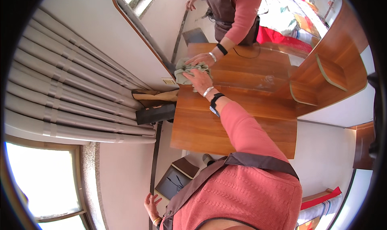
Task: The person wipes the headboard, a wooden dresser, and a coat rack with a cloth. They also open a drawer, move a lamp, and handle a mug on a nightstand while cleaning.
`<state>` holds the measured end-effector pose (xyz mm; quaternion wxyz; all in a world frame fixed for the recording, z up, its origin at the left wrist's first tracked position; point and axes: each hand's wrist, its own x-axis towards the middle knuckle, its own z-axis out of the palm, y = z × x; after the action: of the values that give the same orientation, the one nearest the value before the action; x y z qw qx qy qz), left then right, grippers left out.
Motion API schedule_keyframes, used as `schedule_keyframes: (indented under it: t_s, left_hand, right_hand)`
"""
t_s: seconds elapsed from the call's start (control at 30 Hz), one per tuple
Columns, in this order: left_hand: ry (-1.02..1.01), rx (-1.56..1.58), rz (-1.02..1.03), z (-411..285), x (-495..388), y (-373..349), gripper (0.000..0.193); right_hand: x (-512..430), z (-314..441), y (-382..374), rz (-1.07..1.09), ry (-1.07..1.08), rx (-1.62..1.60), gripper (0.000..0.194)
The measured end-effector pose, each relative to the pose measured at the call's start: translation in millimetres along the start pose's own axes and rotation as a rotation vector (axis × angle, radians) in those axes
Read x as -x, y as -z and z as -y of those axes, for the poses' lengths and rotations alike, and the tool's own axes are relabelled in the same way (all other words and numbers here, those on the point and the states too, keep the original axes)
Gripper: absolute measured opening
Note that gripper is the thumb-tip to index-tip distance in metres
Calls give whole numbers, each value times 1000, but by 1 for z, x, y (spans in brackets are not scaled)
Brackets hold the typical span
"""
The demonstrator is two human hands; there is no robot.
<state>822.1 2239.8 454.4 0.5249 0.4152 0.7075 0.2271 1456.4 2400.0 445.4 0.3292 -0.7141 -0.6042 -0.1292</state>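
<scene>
My right hand (200,80) is pressed on a crumpled grey-green cloth (182,78) at the lower left corner of a large mirror (245,76). The mirror stands at the back of a wooden dressing table (208,121) and reflects the hand, the cloth and my apron. Between hand and glass, part of the cloth is hidden. A whitish smudge (268,80) shows low on the mirror, right of the cloth. My left hand (152,205) hangs at my left side, fingers apart and holding nothing, near a dark-topped stool (172,181).
Left of the table are a black box (155,114) and a tan bag (157,95), beside a gathered grey curtain (69,88). Wooden corner shelves (317,79) rise at the right. A thin black cord (178,183) lies on the stool. A window (42,178) is at lower left.
</scene>
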Motion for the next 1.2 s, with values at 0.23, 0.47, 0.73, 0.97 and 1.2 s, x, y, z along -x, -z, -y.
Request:
schedule_keyframes:
  t_s: [0.23, 0.47, 0.73, 0.97, 1.2]
  left_hand:
    - [25, -50, 88, -10, -23, -21, 46]
    - [-62, -171, 217, -41, -49, -55, 46]
    - [19, -169, 214, -42, -15, -56, 47]
    - [119, -171, 97, -23, 10, -24, 47]
    - [108, -154, 37, -41, 24, -13, 44]
  right_hand:
    - [88, -42, 145, -537, -144, -80, 49]
    - [85, -113, 309, -1086, -228, 256, 47]
    - [79, -146, 219, -1059, -199, 363, 47]
    - [91, -100, 19, -16, -519, -388, 44]
    - [103, -34, -18, -329, -283, -242, 57]
